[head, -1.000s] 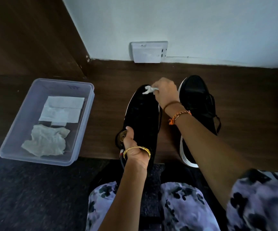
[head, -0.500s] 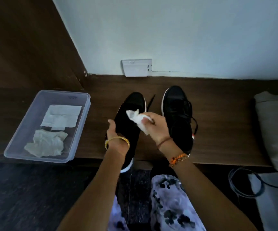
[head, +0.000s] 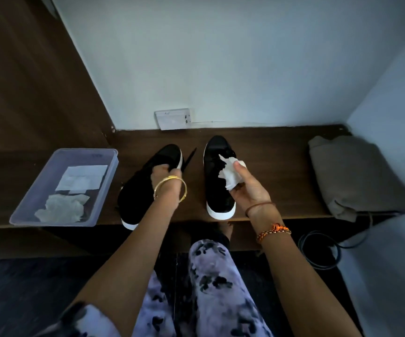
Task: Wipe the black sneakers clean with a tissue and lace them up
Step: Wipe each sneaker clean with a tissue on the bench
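Two black sneakers (head: 217,183) stand on the worktop (head: 276,171). One clear tray (head: 29,210) at its left edge holds two tissues (head: 60,210); a third tissue (head: 230,176) is crumpled. One folded cloth (head: 357,176) lies at its right edge.

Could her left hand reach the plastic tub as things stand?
Probably yes, once it lets go: the left hand grips a shoe, the tub sits just beside it on the same shelf, with nothing between.

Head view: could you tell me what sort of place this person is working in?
Probably a room at home, in a built-in nook: a low wooden shelf against a plain painted wall, a wall socket just above it, and a folded cloth bag set beside the sneakers.
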The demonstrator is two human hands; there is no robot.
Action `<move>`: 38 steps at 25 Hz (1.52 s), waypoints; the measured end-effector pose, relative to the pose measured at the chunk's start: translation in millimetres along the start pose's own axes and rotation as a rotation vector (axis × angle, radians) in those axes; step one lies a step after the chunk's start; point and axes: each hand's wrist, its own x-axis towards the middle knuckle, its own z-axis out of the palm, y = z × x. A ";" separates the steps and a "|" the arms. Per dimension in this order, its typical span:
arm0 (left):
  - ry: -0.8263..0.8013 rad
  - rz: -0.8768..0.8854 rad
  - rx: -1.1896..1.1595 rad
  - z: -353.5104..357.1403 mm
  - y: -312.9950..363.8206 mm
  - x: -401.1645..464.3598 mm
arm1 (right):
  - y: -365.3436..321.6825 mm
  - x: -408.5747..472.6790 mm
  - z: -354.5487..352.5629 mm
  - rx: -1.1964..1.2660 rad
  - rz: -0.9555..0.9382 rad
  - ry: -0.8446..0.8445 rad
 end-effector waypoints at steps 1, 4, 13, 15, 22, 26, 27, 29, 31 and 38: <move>-0.060 0.123 0.104 13.5 -2.9 -10.4 | -4.6 -6.6 -5.5 0.003 0.000 0.017; -0.315 0.314 0.398 50.4 -10.7 -33.9 | -23.7 -23.5 -21.2 0.161 0.005 0.146; -0.316 0.485 1.246 111.0 -31.7 -32.3 | -53.0 -24.7 -65.0 0.322 0.012 0.392; -0.320 0.432 1.292 121.7 -26.9 -25.3 | -49.3 -15.9 -70.8 0.299 0.030 0.396; -0.350 0.339 1.234 148.2 -20.3 -4.5 | -29.9 9.1 -82.3 0.099 0.101 0.361; -0.492 0.398 0.944 145.0 -20.0 -1.3 | -37.0 28.8 -82.0 -0.178 -0.011 0.482; -0.546 0.401 0.830 140.8 -23.1 0.2 | -40.6 30.8 -80.3 -0.252 -0.106 0.515; -0.669 0.345 0.560 131.3 -31.9 3.2 | -46.6 37.6 -80.4 -0.629 -0.362 0.577; -0.721 0.323 0.454 121.2 -39.8 3.9 | -40.2 41.9 -77.7 -1.088 -0.585 0.552; -0.694 0.395 0.607 111.8 -43.6 16.7 | 47.3 25.6 -85.9 -1.432 -1.016 0.240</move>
